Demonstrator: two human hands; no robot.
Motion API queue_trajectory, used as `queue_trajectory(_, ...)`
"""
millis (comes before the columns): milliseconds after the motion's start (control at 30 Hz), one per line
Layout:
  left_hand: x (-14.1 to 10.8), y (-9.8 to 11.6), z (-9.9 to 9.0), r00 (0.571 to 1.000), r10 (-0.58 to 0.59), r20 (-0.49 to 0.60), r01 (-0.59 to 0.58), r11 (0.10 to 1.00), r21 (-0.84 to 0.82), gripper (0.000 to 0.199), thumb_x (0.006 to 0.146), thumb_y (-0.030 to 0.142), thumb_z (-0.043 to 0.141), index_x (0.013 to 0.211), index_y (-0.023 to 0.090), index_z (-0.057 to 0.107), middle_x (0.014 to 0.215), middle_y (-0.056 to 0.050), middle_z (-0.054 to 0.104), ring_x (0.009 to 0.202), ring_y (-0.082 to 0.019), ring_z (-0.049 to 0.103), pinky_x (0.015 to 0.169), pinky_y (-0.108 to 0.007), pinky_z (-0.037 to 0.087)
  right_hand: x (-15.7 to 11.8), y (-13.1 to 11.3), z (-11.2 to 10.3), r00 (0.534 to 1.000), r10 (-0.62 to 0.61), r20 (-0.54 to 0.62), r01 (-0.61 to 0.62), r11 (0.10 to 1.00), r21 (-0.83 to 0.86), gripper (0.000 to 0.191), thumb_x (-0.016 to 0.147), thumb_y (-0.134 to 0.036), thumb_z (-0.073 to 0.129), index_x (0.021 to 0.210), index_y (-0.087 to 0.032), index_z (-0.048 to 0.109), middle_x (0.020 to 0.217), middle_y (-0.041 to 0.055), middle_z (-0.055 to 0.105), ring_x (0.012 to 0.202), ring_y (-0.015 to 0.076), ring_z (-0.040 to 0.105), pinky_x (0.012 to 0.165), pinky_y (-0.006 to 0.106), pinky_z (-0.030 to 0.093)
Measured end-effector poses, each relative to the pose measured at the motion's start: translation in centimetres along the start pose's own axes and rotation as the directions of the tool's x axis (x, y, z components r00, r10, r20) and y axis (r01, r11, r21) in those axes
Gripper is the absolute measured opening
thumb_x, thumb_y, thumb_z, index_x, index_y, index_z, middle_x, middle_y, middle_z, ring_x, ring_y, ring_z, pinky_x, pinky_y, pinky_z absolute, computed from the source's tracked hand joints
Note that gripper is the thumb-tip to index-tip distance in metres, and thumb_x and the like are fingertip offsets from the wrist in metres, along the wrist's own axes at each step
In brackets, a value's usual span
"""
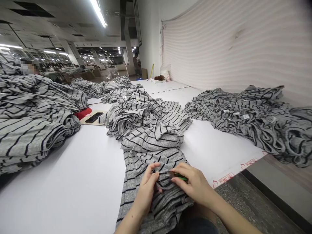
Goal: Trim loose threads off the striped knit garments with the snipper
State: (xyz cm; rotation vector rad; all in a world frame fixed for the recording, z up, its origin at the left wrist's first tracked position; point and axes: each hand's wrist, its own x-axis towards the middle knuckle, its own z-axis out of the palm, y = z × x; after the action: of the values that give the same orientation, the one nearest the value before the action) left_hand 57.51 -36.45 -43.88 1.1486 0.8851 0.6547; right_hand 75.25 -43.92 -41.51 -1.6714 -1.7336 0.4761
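Note:
My left hand (pixel 146 185) pinches a fold of a grey knit garment with black stripes (pixel 151 203), which lies on a white table (pixel 73 175). My right hand (pixel 193 183) grips small green-handled thread snips (pixel 179 176). Their metal blades point left into the same fold, close to my left fingertips. The blade tips are hidden in the fabric. More of the same striped cloth runs up the table from the garment in a loose heap (pixel 146 123).
Large piles of striped garments (pixel 29 120) (pixel 251 120) lie to both sides. A beige board (pixel 94 117) holds a black object and a red item. The table's near right edge (pixel 236 170) drops to a speckled floor. A co-worker (pixel 29 67) stands far left, beyond the piles.

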Motion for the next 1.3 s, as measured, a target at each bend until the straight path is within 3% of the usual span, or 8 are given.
queue_trajectory(333,0.9,0.9,-0.3,0.995,-0.033,0.097,0.043,0.994,-0.103,0.032,0.081,0.039,0.061,0.107,0.021,0.061,0.075,0.003,0.048,0.057,-0.008,0.045,0.058,-0.022,0.05,0.2,1.1,-0.4,0.997,0.052,-0.054,-0.047,0.995,0.086,0.019,0.091,-0.029,0.053,0.099,-0.025,0.07,0.093,0.0024,0.066,0.086,0.0182,0.063,0.077,0.028,0.048)
queue_trajectory(500,3.0,2.6,-0.4,0.989,0.116,0.095,-0.112,0.993,-0.047,0.025,0.08,0.039,0.064,0.095,0.019,0.064,0.083,0.001,0.053,0.076,-0.013,0.054,0.074,-0.029,0.055,-1.1,0.4,-0.4,0.992,0.111,-0.053,-0.101,0.981,0.164,0.02,0.087,-0.031,0.059,0.105,-0.023,0.061,0.1,0.0038,0.064,0.091,0.0202,0.061,0.079,0.029,0.048)
queue_trajectory(667,6.0,3.1,0.1,0.988,0.096,0.122,-0.073,0.981,-0.179,0.025,0.077,0.034,0.067,0.095,0.017,0.062,0.086,0.0,0.055,0.077,-0.012,0.056,0.085,-0.038,0.054,-0.9,-1.5,2.3,0.992,0.029,0.119,-0.021,0.998,-0.067,0.019,0.083,-0.019,0.061,0.102,-0.024,0.06,0.093,0.0013,0.063,0.083,0.0186,0.061,0.071,0.026,0.045)
queue_trajectory(800,5.0,2.8,-1.5,0.986,0.106,0.126,-0.08,0.977,-0.196,0.027,0.08,0.033,0.065,0.101,0.017,0.061,0.101,-0.005,0.06,0.091,-0.016,0.058,0.093,-0.04,0.049,0.5,-0.7,3.5,0.993,-0.002,0.121,0.025,0.982,-0.188,0.016,0.078,-0.007,0.054,0.082,-0.022,0.061,0.081,0.0003,0.06,0.074,0.0172,0.059,0.064,0.024,0.041)
queue_trajectory(900,1.4,1.4,-3.5,0.977,0.207,-0.042,-0.207,0.978,0.015,0.027,0.084,0.036,0.059,0.105,0.02,0.059,0.115,-0.007,0.06,0.107,-0.021,0.055,0.097,-0.04,0.044,1.4,0.5,3.0,0.999,0.007,0.033,-0.003,0.992,-0.124,0.017,0.08,-0.007,0.049,0.081,-0.022,0.057,0.081,-0.0004,0.059,0.073,0.0162,0.058,0.065,0.024,0.042)
queue_trajectory(1000,-2.5,-0.9,-4.3,0.88,0.416,-0.227,-0.226,0.79,0.57,0.02,0.084,0.039,0.058,0.092,0.02,0.059,0.097,-0.007,0.062,0.097,-0.025,0.055,0.087,-0.042,0.045,2.2,1.4,2.4,0.998,0.036,-0.047,-0.04,0.995,-0.095,0.012,0.087,-0.014,0.044,0.084,-0.022,0.053,0.085,0.0013,0.06,0.075,0.0174,0.059,0.068,0.027,0.044)
queue_trajectory(1133,-4.1,-3.4,-3.0,0.842,0.524,-0.128,-0.188,0.508,0.841,0.026,0.077,0.039,0.065,0.09,0.02,0.055,0.088,-0.006,0.058,0.085,-0.026,0.054,0.076,-0.043,0.046,3.2,1.9,2.2,0.992,0.049,-0.117,-0.059,0.995,-0.085,0.015,0.094,-0.025,0.038,0.086,-0.022,0.051,0.077,0.0011,0.061,0.07,0.0185,0.06,0.065,0.028,0.045)
queue_trajectory(1300,-2.3,-3.7,-1.8,0.78,0.622,-0.066,-0.271,0.431,0.861,0.017,0.073,0.008,0.051,0.083,0.021,0.047,0.079,-0.002,0.053,0.075,-0.021,0.054,0.068,-0.034,0.046,3.8,2.8,1.9,0.964,0.065,-0.256,-0.108,0.982,-0.157,0.018,0.088,-0.02,0.038,0.097,-0.02,0.053,0.088,0.0074,0.065,0.08,0.0234,0.062,0.069,0.033,0.046)
